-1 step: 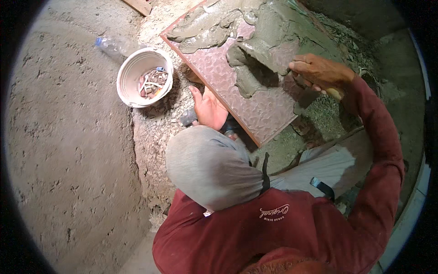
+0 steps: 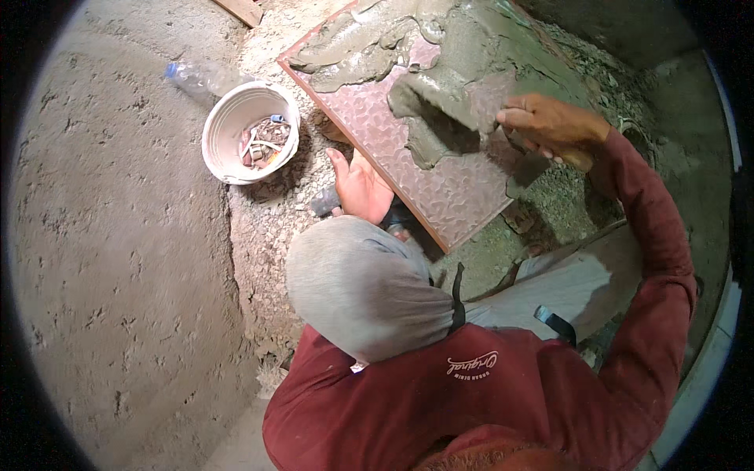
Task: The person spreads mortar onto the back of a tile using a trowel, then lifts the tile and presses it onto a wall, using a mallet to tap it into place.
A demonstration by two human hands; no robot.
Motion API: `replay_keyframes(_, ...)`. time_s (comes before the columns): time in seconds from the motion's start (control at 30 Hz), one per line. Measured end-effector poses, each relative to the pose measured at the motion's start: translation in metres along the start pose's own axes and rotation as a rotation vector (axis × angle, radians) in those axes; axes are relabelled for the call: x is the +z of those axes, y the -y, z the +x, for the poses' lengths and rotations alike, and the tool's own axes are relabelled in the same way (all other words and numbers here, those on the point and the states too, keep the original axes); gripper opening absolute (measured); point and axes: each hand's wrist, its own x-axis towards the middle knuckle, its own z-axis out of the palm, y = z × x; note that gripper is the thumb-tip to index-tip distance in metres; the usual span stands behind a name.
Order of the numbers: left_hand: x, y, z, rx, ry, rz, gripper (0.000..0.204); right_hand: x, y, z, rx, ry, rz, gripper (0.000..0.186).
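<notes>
A reddish-brown patterned tile [image 2: 471, 200] lies slanted, back side up, with wet grey mortar [image 2: 345, 63] over its far part. My right hand [image 2: 554, 129] is closed around the handle of a trowel. The trowel blade [image 2: 452, 110], coated in mortar, is tilted over the middle of the tile. Palm up, my left hand [image 2: 365, 188] is at the tile's left edge; its thumb is apart and its fingers pass under the tile, where they are hidden. Beside that palm is a short grey cylindrical piece [image 2: 323, 202], partly covered.
A white bucket [image 2: 216, 153] holding small scraps stands left of the tile, next to a clear plastic bottle [image 2: 204, 78] with a blue cap. Rough concrete [image 2: 133, 251] covers the left side. A wood piece [image 2: 242, 9] lies at the top. My grey-clad knee [image 2: 353, 286] is close below.
</notes>
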Motion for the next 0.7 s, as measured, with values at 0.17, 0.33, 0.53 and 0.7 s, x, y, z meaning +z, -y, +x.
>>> replay_keyframes(0.17,-0.005,-0.004,-0.001,-0.002,-0.019,-0.029,0.101,0.008,-0.008,-0.017,-0.380,-0.177,-0.690,0.028)
replay_keyframes(0.33,0.002,-0.001,0.002,-0.026,0.014,-0.078,0.098,-0.014,-0.038,-0.014,-0.627,-0.550,-1.380,0.017)
replay_keyframes(0.53,-0.001,-0.002,0.000,-0.015,-0.017,-0.028,0.097,-0.023,0.000,0.089,-0.851,-0.849,-1.424,0.010)
replay_keyframes(0.7,0.003,-0.002,0.002,-0.016,0.004,0.001,0.101,-0.036,0.045,0.133,-0.776,-0.960,-1.102,0.021)
